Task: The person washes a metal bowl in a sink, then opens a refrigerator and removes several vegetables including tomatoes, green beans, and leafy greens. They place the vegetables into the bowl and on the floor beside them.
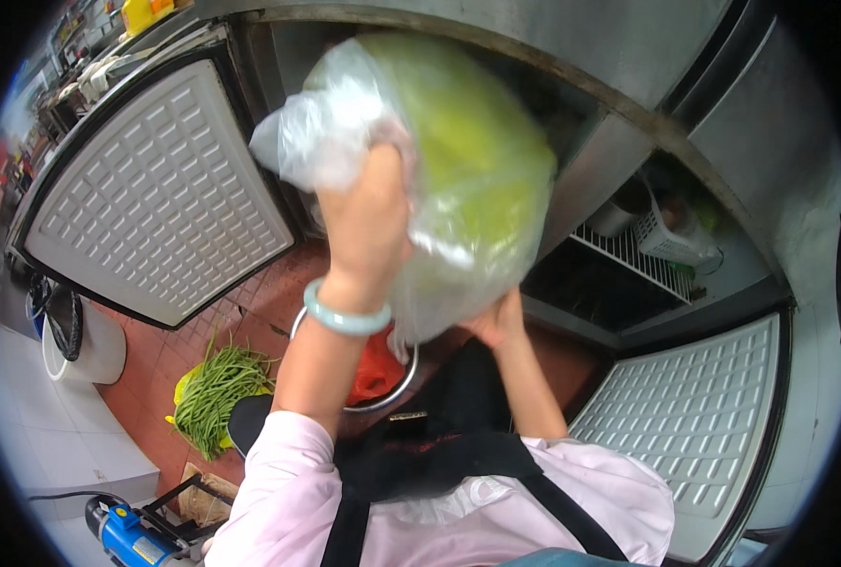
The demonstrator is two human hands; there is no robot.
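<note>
A large clear plastic bag (463,283) with something bulky and yellow-green (473,149) inside is held up in front of me. Motion blur and the plastic keep me from telling exactly what the green contents are. My left hand (367,205), with a pale green bangle (346,312) at the wrist, grips the bag's gathered side. Under the bag's lower edge, my right hand (502,319) supports it, its fingers partly hidden by the plastic. Behind the bag is an open steel refrigerator cabinet (590,163), its left opening mostly covered.
Open ribbed doors stand at left (158,191) and right (697,418). A wire shelf (633,262) carries a white basket (668,234). Below me are a metal basin (412,372) with a red plastic bag (378,365), long green beans (222,397), a white bucket (101,347) and a blue motor (133,535).
</note>
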